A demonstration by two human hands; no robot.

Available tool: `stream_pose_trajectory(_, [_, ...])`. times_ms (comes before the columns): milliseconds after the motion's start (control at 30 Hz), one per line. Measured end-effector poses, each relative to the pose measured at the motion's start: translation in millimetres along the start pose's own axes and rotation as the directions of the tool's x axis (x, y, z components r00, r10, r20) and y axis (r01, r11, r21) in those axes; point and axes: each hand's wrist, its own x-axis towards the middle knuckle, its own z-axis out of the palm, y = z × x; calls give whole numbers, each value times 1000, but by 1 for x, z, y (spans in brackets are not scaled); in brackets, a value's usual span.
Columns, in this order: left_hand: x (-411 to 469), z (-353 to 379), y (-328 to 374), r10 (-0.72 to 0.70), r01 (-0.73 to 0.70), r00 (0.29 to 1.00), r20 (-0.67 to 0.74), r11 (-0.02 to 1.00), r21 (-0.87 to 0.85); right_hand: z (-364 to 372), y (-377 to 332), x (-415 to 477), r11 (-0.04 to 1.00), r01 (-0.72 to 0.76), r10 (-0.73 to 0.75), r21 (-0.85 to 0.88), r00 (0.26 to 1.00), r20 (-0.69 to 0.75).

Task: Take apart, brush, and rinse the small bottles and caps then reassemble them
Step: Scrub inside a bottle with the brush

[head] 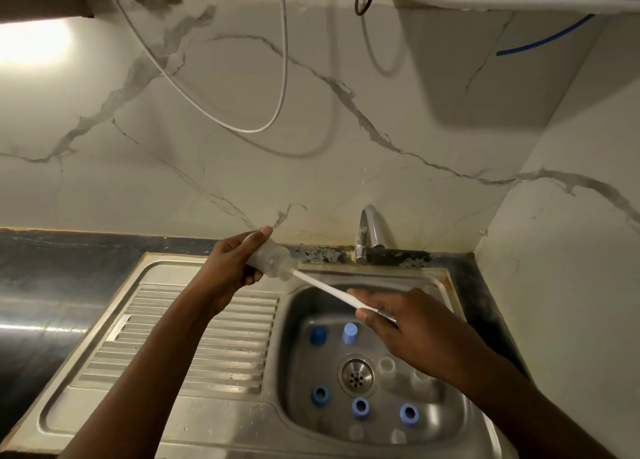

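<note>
My left hand grips a small clear bottle, held above the sink's back left corner with its mouth pointing right and down. A white brush handle runs from that mouth to my right hand, which pinches its lower end over the basin. The brush head is hidden inside the bottle. In the sink lie several blue caps, among them one at the back and one at the front. A clear bottle stands beside the drain, partly behind my right wrist.
A chrome tap stands behind the basin, with no water seen running. The ribbed steel drainboard lies to the left, with dark countertop beyond it. White cables hang on the marble wall above.
</note>
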Motion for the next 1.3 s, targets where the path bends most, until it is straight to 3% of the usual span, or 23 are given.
stream_pose_trajectory(133, [-1, 2, -4, -5, 3, 999, -43, 999, -50, 2, -6, -4, 979, -32, 12, 199, 995, 100])
stream_pose_trajectory(333, [-5, 10, -15, -25, 24, 1000, -9, 993, -112, 8, -6, -6, 958, -46, 38, 282, 999, 34])
stream_pose_trajectory(467, [-5, 13, -13, 4, -5, 1000, -14, 998, -69, 14, -3, -2, 969, -53, 66, 240, 997, -43])
stream_pose_trajectory(633, [0, 5, -6, 28, -27, 998, -55, 1000, 5, 17, 1, -1, 989, -97, 102, 114, 994, -36])
stream_pose_trajectory(1000, [-6, 10, 1, -1, -1, 998, -56, 999, -39, 7, -11, -7, 935, -98, 54, 342, 989, 135])
stream_pose_trajectory(1167, [-7, 11, -1, 2, -6, 999, -36, 995, -102, 6, -11, -5, 941, -81, 75, 328, 997, 29])
stream_pose_trajectory(1300, [-6, 6, -1, 17, -19, 999, -37, 998, -59, 7, -6, -5, 962, -81, 91, 260, 996, -24])
